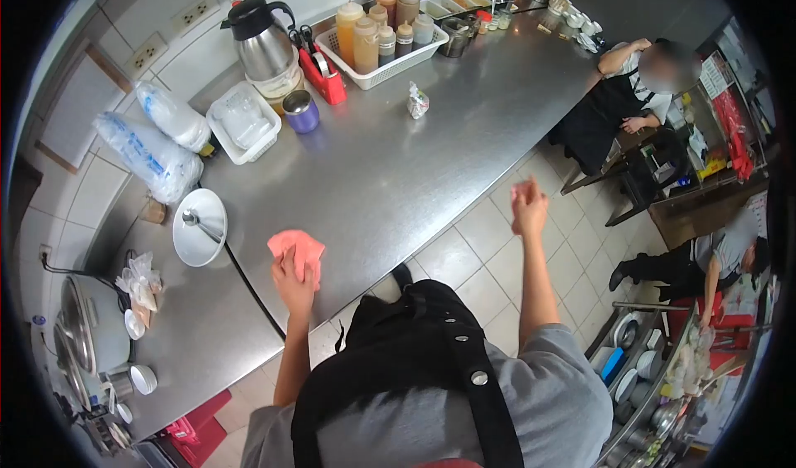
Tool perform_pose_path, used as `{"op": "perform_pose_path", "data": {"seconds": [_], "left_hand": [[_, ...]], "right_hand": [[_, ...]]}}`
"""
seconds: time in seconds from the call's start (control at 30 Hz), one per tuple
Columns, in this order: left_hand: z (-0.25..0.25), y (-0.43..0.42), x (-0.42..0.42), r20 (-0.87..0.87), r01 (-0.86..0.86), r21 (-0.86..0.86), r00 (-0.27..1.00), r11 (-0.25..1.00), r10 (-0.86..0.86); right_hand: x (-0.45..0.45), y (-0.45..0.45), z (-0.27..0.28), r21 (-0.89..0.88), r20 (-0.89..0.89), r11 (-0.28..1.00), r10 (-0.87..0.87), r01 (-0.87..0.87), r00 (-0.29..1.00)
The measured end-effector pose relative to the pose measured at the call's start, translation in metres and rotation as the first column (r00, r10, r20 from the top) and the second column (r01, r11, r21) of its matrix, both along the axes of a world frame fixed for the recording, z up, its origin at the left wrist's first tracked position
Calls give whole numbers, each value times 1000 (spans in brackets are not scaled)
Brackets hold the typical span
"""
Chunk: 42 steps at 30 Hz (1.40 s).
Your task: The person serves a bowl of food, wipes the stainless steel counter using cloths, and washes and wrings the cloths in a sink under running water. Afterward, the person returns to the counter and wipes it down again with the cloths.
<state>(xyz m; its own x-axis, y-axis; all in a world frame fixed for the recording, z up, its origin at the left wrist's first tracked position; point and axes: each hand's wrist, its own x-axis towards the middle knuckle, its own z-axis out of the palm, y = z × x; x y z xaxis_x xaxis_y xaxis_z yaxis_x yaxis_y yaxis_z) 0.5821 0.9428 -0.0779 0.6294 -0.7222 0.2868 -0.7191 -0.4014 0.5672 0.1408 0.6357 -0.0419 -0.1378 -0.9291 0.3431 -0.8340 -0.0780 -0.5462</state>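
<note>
My left hand point(295, 284) presses a pink cloth point(300, 246) against the steel counter point(356, 182), close to its front edge. The fingers are bent over the cloth, which is bunched beneath them. Off to the right, my right hand point(529, 208) is raised over the tiled floor, away from the counter. Its fingers are loosely bent and apart, and no object shows in them. A white bowl point(199, 240) with a metal ladle point(199, 222) in it stands left of the cloth.
Along the wall are a thermos jug point(261, 49), a purple cup point(300, 113), a white basket point(390, 70) of sauce bottles and bagged cups point(149, 153). A small plastic packet point(417, 101) lies mid-counter. Two people, one seated point(613, 111) and one bending point(705, 261), are at the right.
</note>
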Motion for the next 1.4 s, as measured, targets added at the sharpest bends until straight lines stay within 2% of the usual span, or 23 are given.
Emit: {"op": "perform_pose_path", "data": {"seconds": [0.07,0.1,0.17,0.2,0.23,0.27,0.33,0.5,0.57,0.6,0.63,0.7,0.73,0.8,0.83,0.87,0.9,0.93,0.97,1.03,1.13,1.33,1.4], "left_hand": [[-1,-13,-5,6,27,1,1000,1000,-27],[4,-24,-13,-1,105,34,994,994,-105],[17,-40,-38,-24,210,107,978,972,-208],[20,-48,-50,-22,211,107,977,972,-210],[21,-54,-63,-1,222,154,974,963,-225],[21,-62,-74,21,231,200,971,952,-240],[19,-76,-93,35,213,201,974,956,-224],[12,-117,-131,53,148,175,986,973,-159],[5,-134,-145,125,76,169,987,983,-97],[3,-146,-155,121,75,168,988,983,-96],[2,-155,-163,111,-11,180,994,984,-9],[0,-175,-179,108,-147,217,986,965,126],[-2,-183,-186,107,-137,212,987,968,117],[-7,-202,-202,133,-238,200,968,950,215],[-6,-212,-210,126,-233,202,970,951,210],[-2,-221,-218,117,-228,221,972,948,206],[1,-227,-223,110,-223,242,973,944,202],[-1,-235,-228,107,-220,246,974,944,199],[-5,-243,-231,133,-202,217,975,955,176],[-4,-250,-229,171,-153,193,978,969,120],[-4,-278,-239,161,-151,223,980,963,116],[-1,-319,-239,172,-26,240,985,971,-16],[-1,-332,-248,177,-116,257,982,959,71]], "right_hand": [[51,14,19,-43,58,988,149,-147,987],[84,24,39,152,311,956,196,-252,930],[123,23,-14,-10,-194,909,407,-417,893],[156,39,-21,-18,-228,896,428,-444,874],[172,49,-5,-24,-205,759,634,-651,746],[180,59,-26,-28,-390,737,614,-676,686],[176,33,-40,-85,-332,648,698,-757,634],[49,-132,-63,-205,-433,876,318,-436,843],[-42,-216,-71,-248,-511,909,170,-334,843],[-84,-255,-66,-76,-132,996,36,-47,991],[-117,-281,-63,203,221,965,-209,165,953],[-164,-322,-72,60,60,981,-190,187,980],[-180,-338,-75,-85,-100,980,-189,181,977],[-140,-321,-25,-111,-208,994,-43,20,977],[-100,-290,35,299,310,933,106,-203,945],[-79,-290,0,194,26,938,289,-288,957],[-46,-260,13,265,-4,860,453,-436,892],[-20,-241,21,459,299,656,521,-599,800],[4,-213,-25,346,-272,812,566,-470,778],[21,-177,-50,119,-264,712,694,-692,670],[23,-199,-40,31,-191,591,795,-806,576],[1,-320,-53,-34,-243,797,579,-603,779],[-12,-366,-49,-56,-229,841,514,-539,827]]}}
